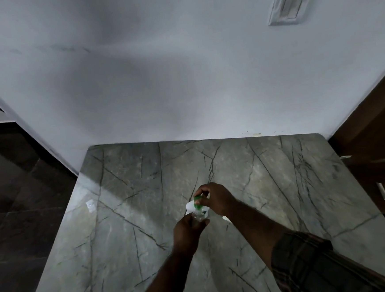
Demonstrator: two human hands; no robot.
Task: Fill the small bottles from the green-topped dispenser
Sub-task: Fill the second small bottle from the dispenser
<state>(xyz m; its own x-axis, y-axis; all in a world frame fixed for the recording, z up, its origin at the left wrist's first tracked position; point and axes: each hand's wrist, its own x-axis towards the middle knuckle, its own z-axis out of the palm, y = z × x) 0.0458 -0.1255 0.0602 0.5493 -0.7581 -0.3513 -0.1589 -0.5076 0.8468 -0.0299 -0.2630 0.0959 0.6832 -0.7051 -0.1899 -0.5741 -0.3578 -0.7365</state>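
Green-topped dispenser (197,204) stands near the middle of the marble table (270,185), white-bodied, directly under your right hand (214,199); that hand's fingers curl down over the green top, thumb and fingertips closed on it. Your left hand (185,232) wraps round a small bottle (198,216), clear, held with its mouth right at the dispenser's front, just below the green part; whether the mouth sits exactly under the outlet I cannot tell, since fingers and blur hide it.

By the look of it you are in the filling step itself. To do it well, hold the bottle upright and tuck its mouth close to the outlet, so nothing runs down the outside; press the top straight down rather than forward, because the white body may well tip or slide on polished stone; use short, slow presses, as the neck looks narrow and would likely overflow if rushed; stop short of the brim, leaving room for a cap. How full the bottle is cannot be read here.

Further out, a small clear object (90,204), possibly another bottle, lies well apart near the table's left edge; a wall plate (287,4) sits high on the pale wall behind; dark wood panelling (370,132) stands to the right.
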